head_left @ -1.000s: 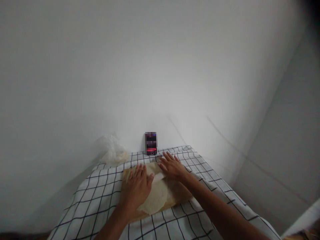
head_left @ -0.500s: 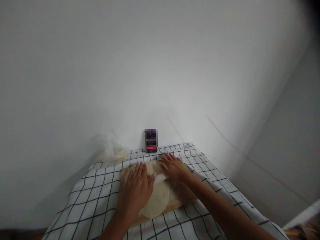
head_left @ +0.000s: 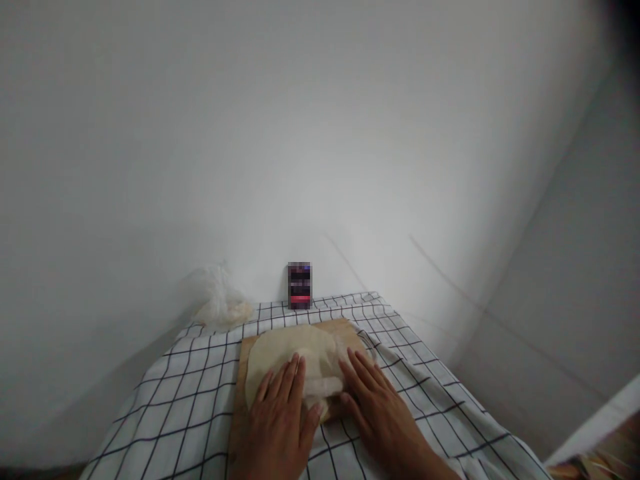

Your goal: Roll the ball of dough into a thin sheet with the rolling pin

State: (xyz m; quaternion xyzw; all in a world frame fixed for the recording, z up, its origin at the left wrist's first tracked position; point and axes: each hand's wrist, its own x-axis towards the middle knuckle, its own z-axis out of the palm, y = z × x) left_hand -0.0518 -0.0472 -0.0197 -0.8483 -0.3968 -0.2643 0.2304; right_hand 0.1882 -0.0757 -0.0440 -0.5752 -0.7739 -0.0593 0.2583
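A flat, pale sheet of dough (head_left: pixel 280 350) lies spread on a wooden board (head_left: pixel 241 393). Across its near part runs a whitish rolling pin (head_left: pixel 324 386), its ends hidden under my hands. My left hand (head_left: pixel 283 413) rests flat at the pin's left end, fingers stretched forward over the dough. At the right end, my right hand (head_left: pixel 377 403) also lies flat, its fingers straight and pointing ahead past the board's right side. Both hands press from above, and neither wraps round the pin.
The table has a white cloth with a black grid (head_left: pixel 185 380). A phone-like device with a blurred screen (head_left: pixel 300 285) leans against the wall at the back. Left of it sits a clear plastic bag (head_left: pixel 223 303) with something pale inside.
Both hands and the rolling pin have come back towards me, the right hand most. More of the dough's far part and the board's far right corner now show.
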